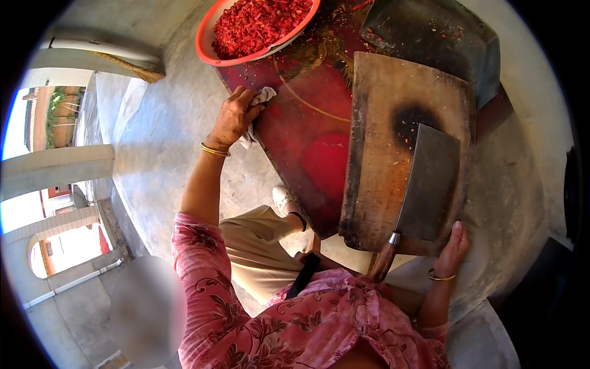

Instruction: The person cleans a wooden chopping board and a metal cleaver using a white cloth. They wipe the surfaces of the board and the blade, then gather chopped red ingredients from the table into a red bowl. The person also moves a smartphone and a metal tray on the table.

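My left hand is closed around a crumpled pale cloth at the left edge of a red table; part of the cloth hangs below the hand. With its thumb against the near right corner, my right hand holds a thick wooden cutting board; its other fingers are mostly hidden. Across the board lies a cleaver, its wooden handle jutting over the near edge towards my body. Small chopped bits and a dark stain mark the wood around the blade's tip.
A red-rimmed basin of chopped red peppers stands at the table's far left. Beyond the board sits a dark metal scoop-like tray with scraps in it. A straw broom lies at the left. My shoe shows beside the table.
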The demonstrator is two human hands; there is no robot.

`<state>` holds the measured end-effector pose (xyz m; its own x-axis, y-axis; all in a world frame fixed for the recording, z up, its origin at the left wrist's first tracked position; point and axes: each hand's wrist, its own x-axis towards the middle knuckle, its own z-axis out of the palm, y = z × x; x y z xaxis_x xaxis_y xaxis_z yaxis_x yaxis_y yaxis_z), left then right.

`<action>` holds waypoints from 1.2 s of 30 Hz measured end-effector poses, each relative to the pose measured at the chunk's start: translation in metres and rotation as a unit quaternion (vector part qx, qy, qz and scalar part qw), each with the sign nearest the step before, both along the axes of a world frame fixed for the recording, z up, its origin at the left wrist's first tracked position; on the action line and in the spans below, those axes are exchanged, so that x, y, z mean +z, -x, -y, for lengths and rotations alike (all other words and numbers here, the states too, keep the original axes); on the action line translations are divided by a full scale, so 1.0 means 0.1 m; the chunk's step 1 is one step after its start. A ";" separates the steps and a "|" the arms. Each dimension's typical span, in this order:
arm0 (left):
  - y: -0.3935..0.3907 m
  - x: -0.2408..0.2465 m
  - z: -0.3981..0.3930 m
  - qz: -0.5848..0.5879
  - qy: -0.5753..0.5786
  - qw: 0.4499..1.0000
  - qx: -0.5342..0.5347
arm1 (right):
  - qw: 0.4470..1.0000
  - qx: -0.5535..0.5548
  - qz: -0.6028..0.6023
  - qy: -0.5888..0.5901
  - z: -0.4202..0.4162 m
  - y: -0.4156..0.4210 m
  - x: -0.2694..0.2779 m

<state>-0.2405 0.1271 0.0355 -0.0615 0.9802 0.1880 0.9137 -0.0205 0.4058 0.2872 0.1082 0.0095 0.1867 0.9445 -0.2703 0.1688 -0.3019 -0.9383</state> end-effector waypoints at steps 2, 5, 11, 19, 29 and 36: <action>0.03 -0.02 0.00 -0.003 0.000 1.000 0.010 | 1.000 0.001 -0.004 0.009 0.02 -0.03 -0.05; 0.10 -0.04 -0.09 -0.007 -0.003 1.000 0.030 | 1.000 0.021 0.003 0.009 0.01 -0.06 -0.08; 0.07 0.05 -0.10 0.036 0.029 0.999 -0.008 | 1.000 0.010 0.000 0.020 0.02 -0.07 -0.07; 0.09 0.08 -0.17 0.052 0.036 0.998 -0.003 | 1.000 -0.010 0.013 0.000 0.00 0.05 0.02; 0.20 -0.09 -0.19 0.010 -0.004 1.000 0.028 | 1.000 0.012 0.003 0.016 0.02 -0.10 -0.10; 0.11 -0.02 -0.14 0.013 0.042 0.999 0.006 | 1.000 0.009 -0.009 0.023 0.02 -0.10 -0.07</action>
